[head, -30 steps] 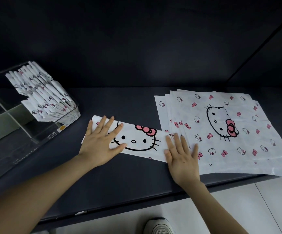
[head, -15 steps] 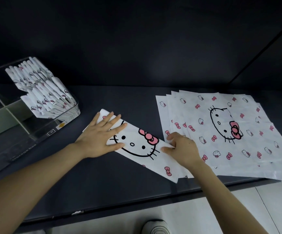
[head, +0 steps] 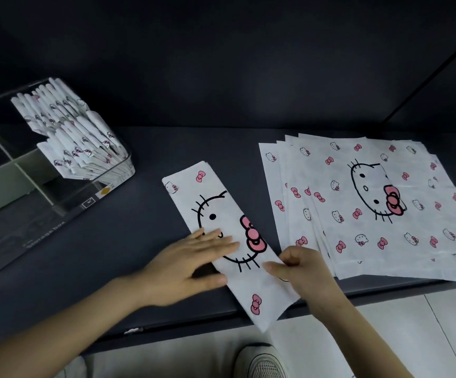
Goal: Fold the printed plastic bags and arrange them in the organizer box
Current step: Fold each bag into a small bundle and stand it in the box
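Item 1, left hand (head: 194,257): fingers straight and close together, palm down, pressing on the long strip.

Item 2, right hand (head: 300,268): fingers curled, thumb and forefinger apparently pinching the strip's right edge near its lower half.

Item 3, long strip (head: 221,214): 1 white plastic bag printed with a black-line cat face and pink bows, folded lengthwise. It lies slantwise on the dark matte desk (head: 112,255), its near end hanging over the front edge. Judged part-folded, with the crosswise folds yet to be made.

Item 4, flat stack (head: 371,214): unfolded white printed bags, fanned, just right of the strip. At least 4 edges show; the exact count cannot be told. All await folding.

Item 5, clear plastic organizer box (head: 106,192): on the desk at the far left, with dividers.

Item 6, folded bags (head: 71,143): many small packets standing on edge and leaning in the box's rear right compartment. This part is done.

Status: roughly midway, on the look of it, with 1 bag in hand.
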Demonstrator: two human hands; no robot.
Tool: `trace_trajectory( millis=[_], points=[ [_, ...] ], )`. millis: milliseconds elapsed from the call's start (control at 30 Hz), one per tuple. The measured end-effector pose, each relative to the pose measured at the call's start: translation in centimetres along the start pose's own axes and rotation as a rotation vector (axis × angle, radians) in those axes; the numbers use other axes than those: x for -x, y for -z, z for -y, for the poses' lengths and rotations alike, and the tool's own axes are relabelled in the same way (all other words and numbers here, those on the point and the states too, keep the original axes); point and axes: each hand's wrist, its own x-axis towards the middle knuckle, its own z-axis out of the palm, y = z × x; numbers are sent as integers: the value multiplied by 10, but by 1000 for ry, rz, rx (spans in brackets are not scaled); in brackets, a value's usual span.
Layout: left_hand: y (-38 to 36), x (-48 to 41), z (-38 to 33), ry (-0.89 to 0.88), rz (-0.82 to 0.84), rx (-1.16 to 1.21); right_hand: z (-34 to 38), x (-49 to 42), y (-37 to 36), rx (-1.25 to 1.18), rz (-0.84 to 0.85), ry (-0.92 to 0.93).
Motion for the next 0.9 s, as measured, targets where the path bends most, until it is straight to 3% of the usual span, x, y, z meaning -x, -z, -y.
trace_trajectory(
  millis=[67, 167, 267, 333, 433, 500, 567, 700, 900],
  points=[
    [-8, 0, 8, -13, 31, -73, 6, 3, 3, -244, 84, -170],
    [-19, -3, 14, -22, -115, -129, 20, 3, 4, -559, 229, -374],
    [-27, -7, 7, 57, -373, -19, 41, 2, 6, -789, 233, -402],
    [-25, -12, -3, 206, -483, 106, 60, 3, 8, -895, 219, -358],
    [-20, -16, -4, 433, -470, 453, 69, -4, 5, -621, 130, -91],
    [-18, -17, 6, 467, -431, 594, 68, -6, -4, -272, -5, 116],
    [-15, -16, 9, 467, -416, 672, 66, -9, -15, -95, -11, 227],
    [-5, -17, 1, 502, -404, 794, 66, -7, -24, -149, 127, 261],
    [3, -13, -6, 467, -417, 817, 46, -13, -24, 87, 166, 626]
  ],
)
